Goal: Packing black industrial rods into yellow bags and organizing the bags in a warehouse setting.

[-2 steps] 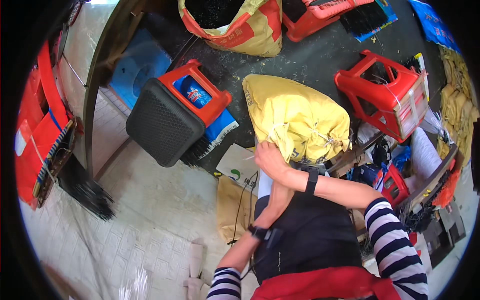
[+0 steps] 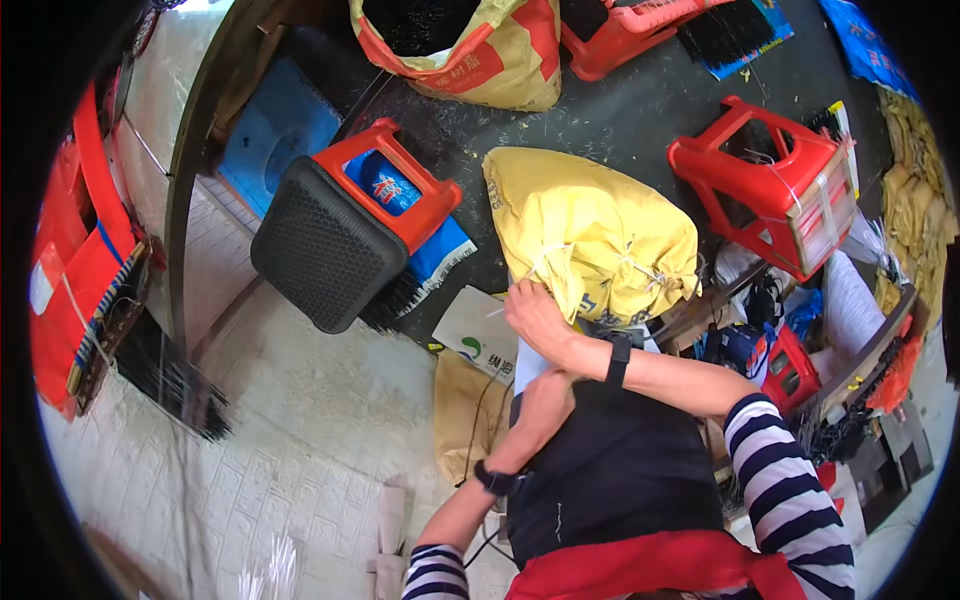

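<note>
While the yellow sack (image 2: 595, 225) lies on the dark table (image 2: 620, 130), right hand (image 2: 538, 318) pinches its near tied corner; left hand (image 2: 545, 408) sits just below, fingertips hidden, can't tell its grip.

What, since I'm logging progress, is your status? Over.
Right hand at near-left edge of yellow sack. Left hand nearer the body, grip unclear. Red stool at right, apart from both hands.
</note>
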The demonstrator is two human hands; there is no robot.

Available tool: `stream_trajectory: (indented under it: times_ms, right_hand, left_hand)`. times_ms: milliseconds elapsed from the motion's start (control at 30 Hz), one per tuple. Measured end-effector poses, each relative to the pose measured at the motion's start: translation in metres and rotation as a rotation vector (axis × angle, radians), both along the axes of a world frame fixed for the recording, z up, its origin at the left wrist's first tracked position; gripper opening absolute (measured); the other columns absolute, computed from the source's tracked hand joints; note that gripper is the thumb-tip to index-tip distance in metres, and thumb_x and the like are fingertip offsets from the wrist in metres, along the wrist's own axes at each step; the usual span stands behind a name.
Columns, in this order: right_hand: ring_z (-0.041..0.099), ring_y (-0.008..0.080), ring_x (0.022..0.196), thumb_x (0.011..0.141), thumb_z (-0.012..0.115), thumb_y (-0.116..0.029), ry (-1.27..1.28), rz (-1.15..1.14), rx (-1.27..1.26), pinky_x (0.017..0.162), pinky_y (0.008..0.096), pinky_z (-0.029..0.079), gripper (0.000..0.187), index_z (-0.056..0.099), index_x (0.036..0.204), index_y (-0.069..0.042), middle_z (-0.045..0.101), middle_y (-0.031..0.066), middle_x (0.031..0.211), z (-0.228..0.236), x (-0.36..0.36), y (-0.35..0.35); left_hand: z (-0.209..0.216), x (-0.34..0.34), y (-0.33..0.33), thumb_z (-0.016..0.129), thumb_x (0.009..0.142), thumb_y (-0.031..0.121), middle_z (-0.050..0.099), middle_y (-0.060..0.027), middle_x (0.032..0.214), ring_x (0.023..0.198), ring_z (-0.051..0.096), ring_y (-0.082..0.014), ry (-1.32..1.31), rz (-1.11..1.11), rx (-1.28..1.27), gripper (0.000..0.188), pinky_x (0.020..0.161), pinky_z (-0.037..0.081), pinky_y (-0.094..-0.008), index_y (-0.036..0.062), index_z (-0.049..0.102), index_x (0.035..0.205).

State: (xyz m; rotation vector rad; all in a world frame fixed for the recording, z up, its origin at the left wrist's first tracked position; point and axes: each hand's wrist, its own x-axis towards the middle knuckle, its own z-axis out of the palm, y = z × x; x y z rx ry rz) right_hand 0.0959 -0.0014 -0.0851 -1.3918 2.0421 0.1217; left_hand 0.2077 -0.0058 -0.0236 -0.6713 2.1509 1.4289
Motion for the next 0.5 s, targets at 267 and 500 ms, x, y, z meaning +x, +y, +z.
stream_trajectory:
  times_ms: [267, 500]
  right_hand:
    - [0.050, 0.0283, 0.101, 0.078, 0.054, -0.012, -0.568, -0.886, -0.716, 0.086, 0.0387, 0.044, 0.020, 0.060, 0.094, -0.003, 0.055, 0.0092, 0.096, -0.022, 0.043, 0.031]
    - [0.044, 0.0305, 0.123, 0.071, 0.056, -0.009, -0.242, -0.519, -0.711, 0.095, 0.0410, 0.044, 0.028, 0.059, 0.098, -0.003, 0.052, 0.0109, 0.125, -0.031, 0.014, 0.072]
  left_hand:
    - [0.042, -0.114, -0.042, 0.059, 0.071, -0.006, 0.058, -0.0178, 0.105, 0.089, 0.059, -0.0316, 0.182, -0.080, -0.356, 0.045, 0.071, 0.051, -0.0374, 0.0109, 0.059, 0.112]
    - [-0.039, -0.142, -0.100, 0.058, 0.074, 0.004, 0.059, -0.0076, 0.087, 0.068, 0.062, -0.0238, 0.356, -0.594, -0.476, 0.047, 0.053, 0.050, -0.0343, 0.0122, 0.057, 0.121]
